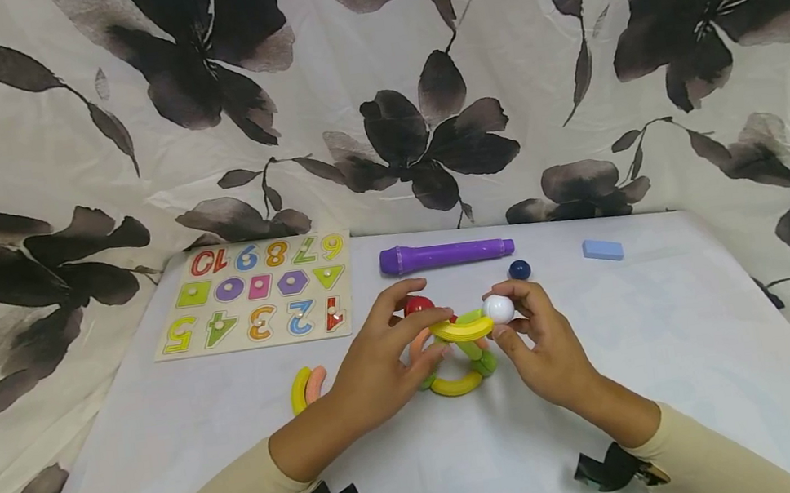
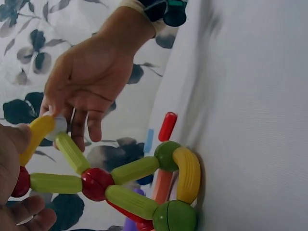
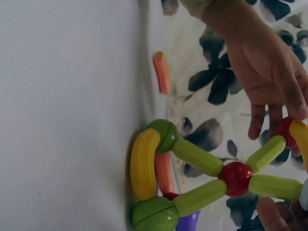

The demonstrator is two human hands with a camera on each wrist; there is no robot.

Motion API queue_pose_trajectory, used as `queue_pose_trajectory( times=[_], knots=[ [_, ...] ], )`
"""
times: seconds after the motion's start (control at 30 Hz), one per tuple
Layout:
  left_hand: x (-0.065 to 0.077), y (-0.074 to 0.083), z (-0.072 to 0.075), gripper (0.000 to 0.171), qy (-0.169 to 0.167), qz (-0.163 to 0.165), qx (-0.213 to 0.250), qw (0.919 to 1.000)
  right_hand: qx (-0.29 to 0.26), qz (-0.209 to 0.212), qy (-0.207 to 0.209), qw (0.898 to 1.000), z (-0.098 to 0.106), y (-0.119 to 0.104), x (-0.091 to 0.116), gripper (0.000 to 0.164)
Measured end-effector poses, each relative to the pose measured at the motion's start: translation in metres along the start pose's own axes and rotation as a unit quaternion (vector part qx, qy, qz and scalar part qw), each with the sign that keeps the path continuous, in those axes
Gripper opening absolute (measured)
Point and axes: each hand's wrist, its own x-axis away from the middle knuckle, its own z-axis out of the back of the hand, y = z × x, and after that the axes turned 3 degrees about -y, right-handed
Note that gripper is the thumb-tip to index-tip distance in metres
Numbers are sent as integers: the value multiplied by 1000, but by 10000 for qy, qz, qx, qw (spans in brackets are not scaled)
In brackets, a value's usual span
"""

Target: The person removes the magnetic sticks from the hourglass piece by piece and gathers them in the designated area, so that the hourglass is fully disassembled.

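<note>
A toy structure of balls and rods stands between the hands. Its middle red ball (image 3: 236,179) joins several light green rods (image 3: 202,197), with green balls (image 2: 174,216) and a yellow curved rod (image 1: 456,386) low down at the tabletop. Across the top lies another yellow curved rod (image 1: 463,331), pinched near its left end, by a red ball (image 1: 418,304), in my left hand (image 1: 372,364). My right hand (image 1: 551,346) grips the white ball (image 1: 499,308) at that rod's other end between thumb and fingers.
A number and shape puzzle board (image 1: 253,297) lies at back left. Behind the structure are a purple microphone-shaped tube (image 1: 448,254), a dark blue ball (image 1: 520,270) and a light blue block (image 1: 603,250). Yellow (image 1: 301,390) and peach curved rods (image 1: 315,383) lie beside my left forearm.
</note>
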Motion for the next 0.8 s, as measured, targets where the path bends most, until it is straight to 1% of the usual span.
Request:
queue_pose_trajectory(
  times=[0.13,0.23,0.5,0.7,0.8],
  knots=[
    [-4,-3,-4,29,79,29,193,9998,-99,-4,-20,9999,-1,1,0,43],
    [-5,-5,-5,25,9,178,420,9990,-124,-92,-35,9999,-1,1,0,44],
    [-10,-10,-4,27,-148,500,703,9962,-195,-260,-44,9995,-1,0,-1,46],
    [-13,-15,-4,30,-221,773,1241,9890,-158,-199,-4,9997,-1,1,-1,48],
    [-14,-17,-4,31,-233,836,1358,9869,-154,-218,10,9996,-2,0,-1,48]
  ],
)
